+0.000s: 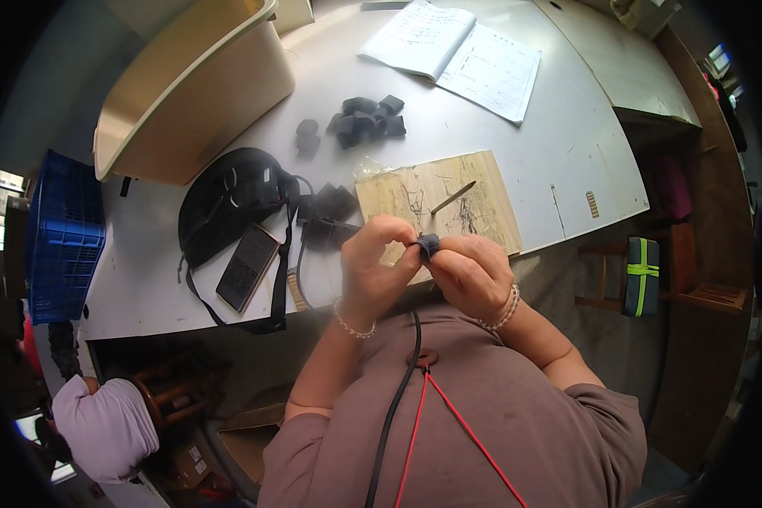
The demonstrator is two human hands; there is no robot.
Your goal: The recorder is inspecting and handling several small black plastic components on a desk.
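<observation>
- I have the small dark piece (430,245) in the middle of my view, raised at the lower edge of the wooden board (493,196), with both hands on it.
- The left hand (376,261) comes in from 7 o'clock and grips the piece's left side, thumb and index finger closed in a ring.
- The right hand (476,271) comes in from 4 o'clock, its thumb and fingers bunched shut on the right side; I cannot tell exactly which fingertips bear on it.
- I judge the piece light, since fingertips alone carry it. Its edge looks folded or curled, so I'd expect something soft and bendable, perhaps cloth or thin foam; I can't confirm the material.
- It looks matt, so I'd guess little slip and small risk of breakage; crushing or twisting it out of shape worries me more.
- I'd take hold at opposite edges, as here, pinching lightly and leaving the middle uncovered.
- At 1 o'clock from it, a pointed metal rod (454,197) slants over the board; I'd keep fingertips clear of that.
- Similar-looking dark pieces (362,124) lie heaped at 11 o'clock on the white table (567,161), and more dark items (334,203) sit at 10 o'clock.
</observation>
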